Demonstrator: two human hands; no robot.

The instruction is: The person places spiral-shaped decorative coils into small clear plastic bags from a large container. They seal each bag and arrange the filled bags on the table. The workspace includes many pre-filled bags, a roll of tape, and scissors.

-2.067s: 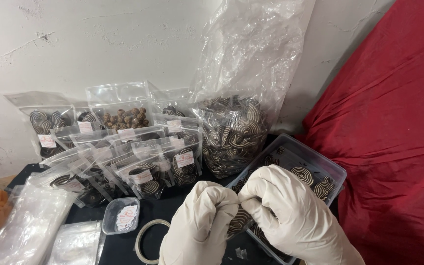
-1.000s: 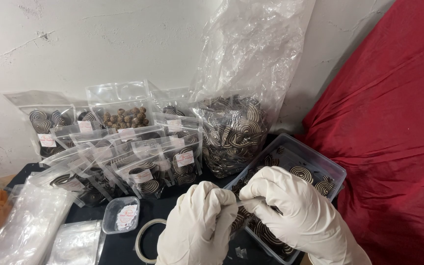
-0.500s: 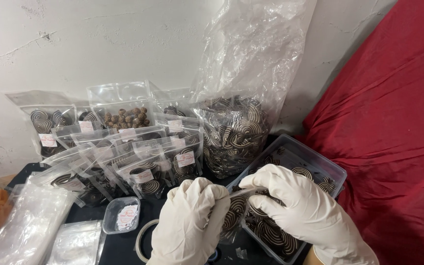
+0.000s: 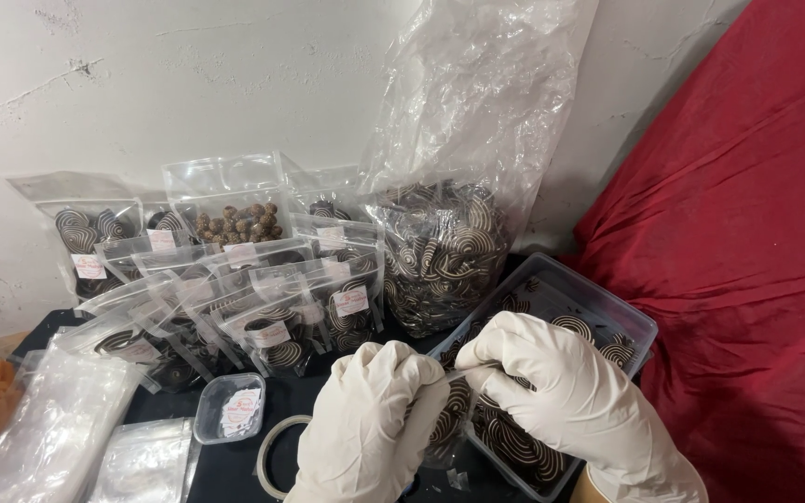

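Both my hands wear white gloves and meet over the near end of a clear plastic tub (image 4: 598, 289) full of dark spiral-striped discs. My left hand (image 4: 370, 419) and my right hand (image 4: 552, 391) each pinch the top of a small clear pouch (image 4: 449, 424) holding several of those discs. The pouch hangs between the hands, mostly hidden by the fingers.
A tall clear bag of spiral discs (image 4: 444, 251) stands behind the tub. Several filled, labelled pouches (image 4: 272, 321) lean against the white wall. A small tub of labels (image 4: 230, 407), a tape roll (image 4: 272, 452) and empty pouches (image 4: 44, 428) lie at left. Red cloth (image 4: 747, 233) fills the right.
My hands have stayed together on the pouch, shifting slightly lower and to the right; the fingers have worked along its top edge.
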